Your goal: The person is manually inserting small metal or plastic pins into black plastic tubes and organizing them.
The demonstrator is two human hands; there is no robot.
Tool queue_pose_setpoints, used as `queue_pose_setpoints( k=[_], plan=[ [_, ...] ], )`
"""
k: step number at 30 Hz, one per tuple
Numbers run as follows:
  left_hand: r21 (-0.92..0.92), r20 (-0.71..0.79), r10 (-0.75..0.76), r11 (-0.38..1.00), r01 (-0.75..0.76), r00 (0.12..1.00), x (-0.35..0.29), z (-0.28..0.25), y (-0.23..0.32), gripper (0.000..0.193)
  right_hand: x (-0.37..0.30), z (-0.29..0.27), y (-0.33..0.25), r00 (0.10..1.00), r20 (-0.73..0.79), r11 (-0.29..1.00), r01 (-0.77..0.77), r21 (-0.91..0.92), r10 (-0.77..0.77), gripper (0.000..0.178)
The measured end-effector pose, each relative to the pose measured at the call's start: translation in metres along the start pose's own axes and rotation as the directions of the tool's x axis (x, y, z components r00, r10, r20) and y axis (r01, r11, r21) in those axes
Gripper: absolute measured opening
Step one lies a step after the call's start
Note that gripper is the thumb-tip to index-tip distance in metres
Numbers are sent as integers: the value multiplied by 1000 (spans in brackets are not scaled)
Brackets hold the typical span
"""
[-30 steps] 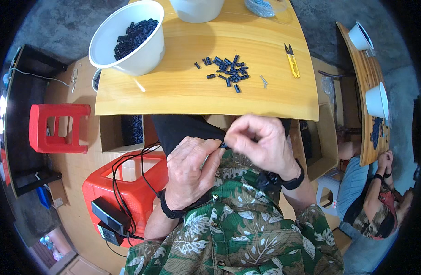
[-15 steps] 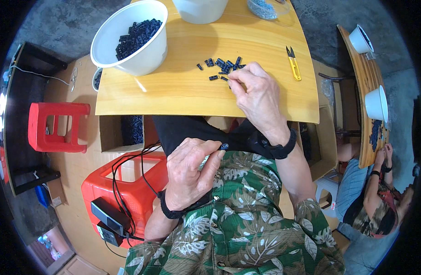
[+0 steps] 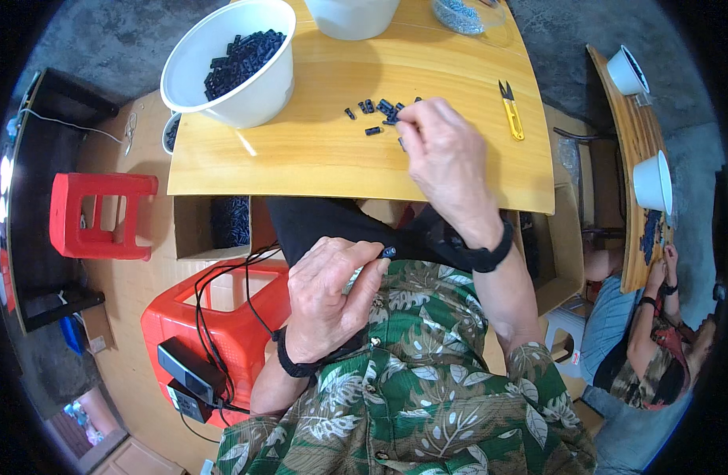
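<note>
Dark cylindrical part [image 3: 388,252]: located at the fingertips of the left hand [image 3: 332,285], in front of the patterned shirt [image 3: 427,356] and short of the near edge of the worktop [image 3: 300,162]. I read the left hand as clamped on this part, thumb and forefinger pinching it so that one end projects to the right.

The right hand [image 3: 402,127] extends over the worktop, fingers down at the pile of dark parts [image 3: 386,109] and covering a portion of it. Thumb and forefinger are close to each other; I cannot tell whether a piece is between them. Both wrists carry black bands.

Worktop layout, as I view it: the white bowl [image 3: 273,99], loaded with more dark parts, stands toward the left. A second white container [image 3: 352,20] stands at the far side, with a clear container [image 3: 490,33] of pale blue pieces to its right. The yellow-handled snips [image 3: 512,115] lie right of the pile, blade tips apart and directed toward the far side.

Left of the lap I locate a red stool [image 3: 166,317] bearing black boxes [image 3: 191,372] and cables. At far right, a co-worker [image 3: 645,348] sits with hands near each other at the edge of a second wooden worktop [image 3: 629,198].
</note>
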State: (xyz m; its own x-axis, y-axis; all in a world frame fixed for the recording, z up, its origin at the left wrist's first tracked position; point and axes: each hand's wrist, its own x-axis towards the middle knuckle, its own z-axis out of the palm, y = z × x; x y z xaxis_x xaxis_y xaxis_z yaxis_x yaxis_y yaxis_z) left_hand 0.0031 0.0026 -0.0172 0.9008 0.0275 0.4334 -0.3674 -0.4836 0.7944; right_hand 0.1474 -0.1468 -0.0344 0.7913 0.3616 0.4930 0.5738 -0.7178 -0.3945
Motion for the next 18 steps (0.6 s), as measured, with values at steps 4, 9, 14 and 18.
queue_pose_setpoints(
  k=[4,9,14,18],
  plan=[
    [8,-2,20,1000,-20,1000,-1,1,0,17,-18,-33,-8,944,138,751,-322,577,299,11],
    [-27,33,-6,1000,7,999,-1,0,7,18,-59,-61,-15,825,506,228,-559,798,251,17],
    [-35,97,15,999,-12,995,1,-5,18,21,-83,-65,-15,854,487,45,-502,864,182,11],
    [-80,105,20,997,-12,994,0,-6,22,20,-91,-72,-19,800,581,-191,-553,811,149,11]
  ],
)
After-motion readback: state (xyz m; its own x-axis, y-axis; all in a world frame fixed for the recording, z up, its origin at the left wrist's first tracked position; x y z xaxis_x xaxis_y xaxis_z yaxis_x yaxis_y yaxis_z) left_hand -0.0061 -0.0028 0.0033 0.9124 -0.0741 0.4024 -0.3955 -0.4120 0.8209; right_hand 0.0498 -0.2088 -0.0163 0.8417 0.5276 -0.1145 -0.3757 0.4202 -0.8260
